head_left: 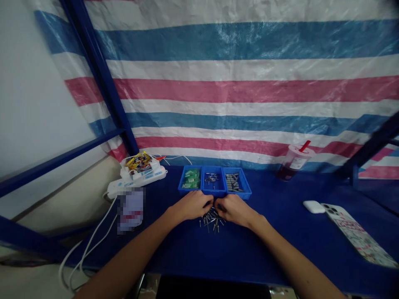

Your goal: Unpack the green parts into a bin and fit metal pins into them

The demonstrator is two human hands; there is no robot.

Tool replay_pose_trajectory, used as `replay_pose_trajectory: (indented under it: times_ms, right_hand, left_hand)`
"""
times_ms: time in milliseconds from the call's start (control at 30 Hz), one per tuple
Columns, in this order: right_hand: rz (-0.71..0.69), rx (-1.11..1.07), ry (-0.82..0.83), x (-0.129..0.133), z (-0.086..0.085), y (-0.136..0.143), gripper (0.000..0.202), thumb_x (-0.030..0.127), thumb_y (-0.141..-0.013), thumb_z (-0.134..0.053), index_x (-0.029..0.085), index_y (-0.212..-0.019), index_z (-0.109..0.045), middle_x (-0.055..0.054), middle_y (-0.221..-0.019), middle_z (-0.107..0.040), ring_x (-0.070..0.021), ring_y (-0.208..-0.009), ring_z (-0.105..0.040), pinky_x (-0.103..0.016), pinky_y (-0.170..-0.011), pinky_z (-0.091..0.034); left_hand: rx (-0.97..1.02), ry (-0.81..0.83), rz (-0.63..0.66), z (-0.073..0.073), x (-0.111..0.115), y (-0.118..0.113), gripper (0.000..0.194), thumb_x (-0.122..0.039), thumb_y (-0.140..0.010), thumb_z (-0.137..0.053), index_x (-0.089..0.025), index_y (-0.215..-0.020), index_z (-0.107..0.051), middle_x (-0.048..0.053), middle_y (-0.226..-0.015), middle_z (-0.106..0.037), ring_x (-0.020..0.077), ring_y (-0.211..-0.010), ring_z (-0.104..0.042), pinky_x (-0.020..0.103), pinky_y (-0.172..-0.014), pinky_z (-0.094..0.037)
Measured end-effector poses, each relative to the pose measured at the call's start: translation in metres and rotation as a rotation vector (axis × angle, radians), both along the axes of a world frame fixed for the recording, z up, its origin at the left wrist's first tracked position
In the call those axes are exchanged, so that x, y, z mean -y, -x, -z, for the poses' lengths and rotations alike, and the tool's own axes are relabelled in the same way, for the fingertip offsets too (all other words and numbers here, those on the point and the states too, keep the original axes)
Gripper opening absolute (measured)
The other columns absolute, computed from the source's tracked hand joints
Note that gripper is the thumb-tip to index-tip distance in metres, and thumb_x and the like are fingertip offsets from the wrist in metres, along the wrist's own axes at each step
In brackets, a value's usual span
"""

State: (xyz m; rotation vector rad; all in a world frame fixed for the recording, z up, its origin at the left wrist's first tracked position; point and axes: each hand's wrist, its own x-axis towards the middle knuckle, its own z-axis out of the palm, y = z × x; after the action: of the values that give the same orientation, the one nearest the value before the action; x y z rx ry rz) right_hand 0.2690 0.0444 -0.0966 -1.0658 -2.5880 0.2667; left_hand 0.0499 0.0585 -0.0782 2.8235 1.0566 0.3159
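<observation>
My left hand [195,204] and my right hand [233,209] are close together over the blue table, with the fingers of both curled inward. Whatever is pinched in them is too small and too hidden to name. Beneath and between them lies a loose pile of small metal pieces [215,224] that look like thin pins or rivets. Just beyond the hands stand three blue bins side by side. Green pieces, perhaps small packets, [191,178] fill the left bin; a few thin metal pins [212,178] lie in the middle one; grey cylindrical pieces [233,182] lie in the right one.
A white power strip [149,175] with cables and a colourful packet [140,162] sits at the left, near a blurred pale item [131,209]. On the right are a lidded cup [293,162] with a red straw, a white earphone case [313,207] and a phone [358,234].
</observation>
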Motion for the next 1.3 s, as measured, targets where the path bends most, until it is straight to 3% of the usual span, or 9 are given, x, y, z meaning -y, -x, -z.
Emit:
replay_pose_trajectory:
  times_ms: [400,733,1033,1300]
  right_hand:
    - [0.070,-0.069,0.012,-0.003,-0.012,-0.008,0.010,0.014,-0.086,-0.061,0.020,-0.084,-0.069,0.005,-0.057,-0.054,-0.0096,-0.051,-0.046,-0.025,-0.055,-0.026]
    - [0.053,-0.178,0.123,-0.003,-0.013,-0.010,0.010,0.020,-0.093,-0.059,0.021,-0.093,-0.068,0.006,-0.060,-0.055,-0.0096,-0.053,-0.050,-0.023,-0.056,-0.030]
    - [0.025,-0.068,0.008,-0.001,-0.011,-0.008,0.015,0.024,-0.097,-0.054,0.020,-0.092,-0.067,0.001,-0.067,-0.064,-0.0123,-0.058,-0.057,-0.025,-0.060,-0.032]
    - [0.051,-0.162,-0.059,0.003,-0.014,-0.009,0.013,0.021,-0.094,-0.051,0.020,-0.084,-0.060,0.002,-0.068,-0.062,-0.0114,-0.057,-0.052,-0.026,-0.060,-0.032]
  left_hand:
    - [0.057,0.003,-0.009,0.002,-0.001,-0.001,0.025,-0.029,-0.101,-0.048,-0.019,-0.093,-0.069,0.003,-0.067,-0.066,0.0156,-0.059,-0.061,0.026,-0.060,-0.041]
    - [0.011,-0.008,-0.013,0.005,0.000,-0.004,0.020,-0.033,-0.098,-0.057,-0.020,-0.099,-0.072,0.003,-0.071,-0.070,0.0201,-0.068,-0.069,0.027,-0.062,-0.045]
    - [0.063,-0.054,-0.011,0.006,0.000,-0.004,0.022,-0.034,-0.100,-0.056,-0.019,-0.094,-0.071,0.003,-0.074,-0.071,0.0200,-0.070,-0.070,0.026,-0.061,-0.043]
    - [0.196,-0.105,0.052,0.000,0.003,-0.007,0.023,-0.032,-0.101,-0.054,-0.018,-0.093,-0.070,0.001,-0.071,-0.070,0.0139,-0.062,-0.066,0.024,-0.059,-0.043]
